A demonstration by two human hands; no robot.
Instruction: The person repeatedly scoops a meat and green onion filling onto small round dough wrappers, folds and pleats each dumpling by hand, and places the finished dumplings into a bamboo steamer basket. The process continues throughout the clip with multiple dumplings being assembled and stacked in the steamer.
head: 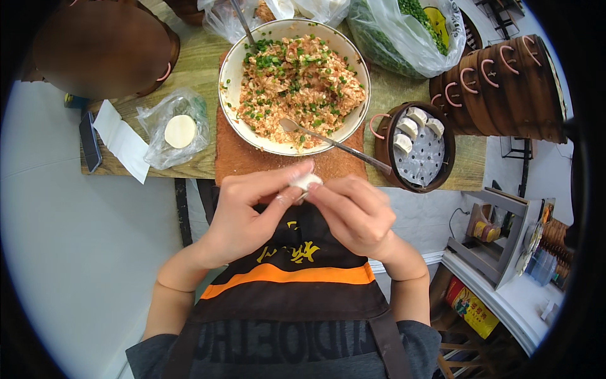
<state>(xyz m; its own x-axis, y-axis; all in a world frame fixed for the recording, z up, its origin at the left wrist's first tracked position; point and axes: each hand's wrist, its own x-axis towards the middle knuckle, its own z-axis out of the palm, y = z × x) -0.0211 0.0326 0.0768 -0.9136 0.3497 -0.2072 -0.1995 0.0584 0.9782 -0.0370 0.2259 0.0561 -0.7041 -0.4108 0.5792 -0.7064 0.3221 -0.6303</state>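
Note:
Between my fingertips, just off the table's front edge, is a small white dumpling (307, 182). My left hand (253, 213) pinches it from the left and my right hand (357, 213) from the right; the fingers partly cover it. Beyond the hands stands a wide white bowl (224, 102) of minced filling (298, 90) with chopped green onion. A spoon (341, 148) rests across its near rim, its handle end at the round steamer basket (381, 161). Several folded dumplings (407, 127) sit on that basket's perforated liner (421, 163). Round dough wrappers (180, 131) lie on a plastic bag at left.
A brown cloth (246, 166) lies under the bowl. Stacked bamboo steamers (502, 90) stand at right, beside a plastic bag of chopped greens (402, 42). A phone (90, 142) and white paper (120, 142) lie at the left edge. Another utensil handle (242, 21) leans in the bowl.

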